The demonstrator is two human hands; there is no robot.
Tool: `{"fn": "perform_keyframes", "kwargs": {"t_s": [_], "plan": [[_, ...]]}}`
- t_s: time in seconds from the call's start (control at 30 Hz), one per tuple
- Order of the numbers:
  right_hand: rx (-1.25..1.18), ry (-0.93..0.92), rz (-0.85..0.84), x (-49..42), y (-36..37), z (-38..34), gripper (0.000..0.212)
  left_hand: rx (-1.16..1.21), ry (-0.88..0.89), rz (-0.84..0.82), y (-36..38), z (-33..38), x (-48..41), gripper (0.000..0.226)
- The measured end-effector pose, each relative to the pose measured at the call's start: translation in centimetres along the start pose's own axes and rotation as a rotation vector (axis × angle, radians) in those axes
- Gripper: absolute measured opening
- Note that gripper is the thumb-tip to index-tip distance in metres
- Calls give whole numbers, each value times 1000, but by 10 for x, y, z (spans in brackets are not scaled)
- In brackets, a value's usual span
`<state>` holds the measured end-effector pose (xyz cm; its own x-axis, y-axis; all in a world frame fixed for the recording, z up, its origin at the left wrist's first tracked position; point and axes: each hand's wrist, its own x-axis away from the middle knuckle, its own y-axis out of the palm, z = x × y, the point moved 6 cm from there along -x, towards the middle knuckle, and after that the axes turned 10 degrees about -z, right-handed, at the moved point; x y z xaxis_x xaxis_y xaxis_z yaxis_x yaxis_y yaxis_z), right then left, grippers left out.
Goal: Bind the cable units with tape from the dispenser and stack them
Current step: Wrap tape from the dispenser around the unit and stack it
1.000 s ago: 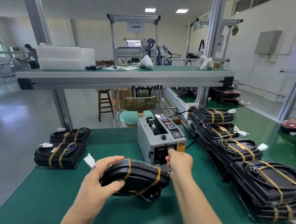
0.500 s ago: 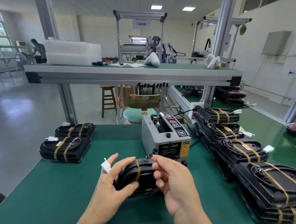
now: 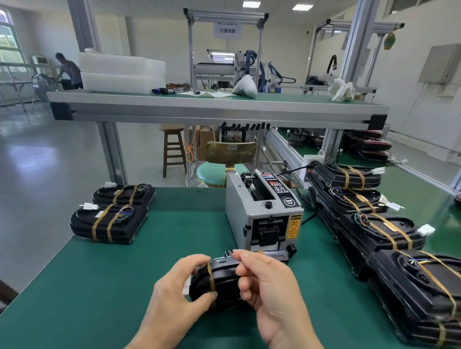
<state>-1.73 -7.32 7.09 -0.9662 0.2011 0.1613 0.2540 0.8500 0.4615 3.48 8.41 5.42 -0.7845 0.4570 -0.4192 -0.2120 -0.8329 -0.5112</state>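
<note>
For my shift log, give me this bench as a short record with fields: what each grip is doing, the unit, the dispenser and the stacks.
Left grip: holds cable unit, one tape band visible
Right grip: pinches the unit's top edge
Tape dispenser: just behind the unit
Left pile: two bound units, one behind the other
Right row: bound units overlapping along the table

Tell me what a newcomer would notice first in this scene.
Front and centre over the green table, the left hand grips a black cable unit with one tan tape band, while the right hand pinches at its upper edge. Just behind it stands the grey tape dispenser, and a long row of bound units runs along the right side.
</note>
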Motion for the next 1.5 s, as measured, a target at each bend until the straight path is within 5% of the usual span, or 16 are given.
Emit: {"fn": "perform_keyframes", "kwargs": {"t_s": [1.23,1.5], "plan": [[35,-43,-5,-2,4,19,18,-90,175,-18,1,5,1,64],[400,-276,143,-7,-17,-6,18,-104,174,-30,0,6,0,60]]}}
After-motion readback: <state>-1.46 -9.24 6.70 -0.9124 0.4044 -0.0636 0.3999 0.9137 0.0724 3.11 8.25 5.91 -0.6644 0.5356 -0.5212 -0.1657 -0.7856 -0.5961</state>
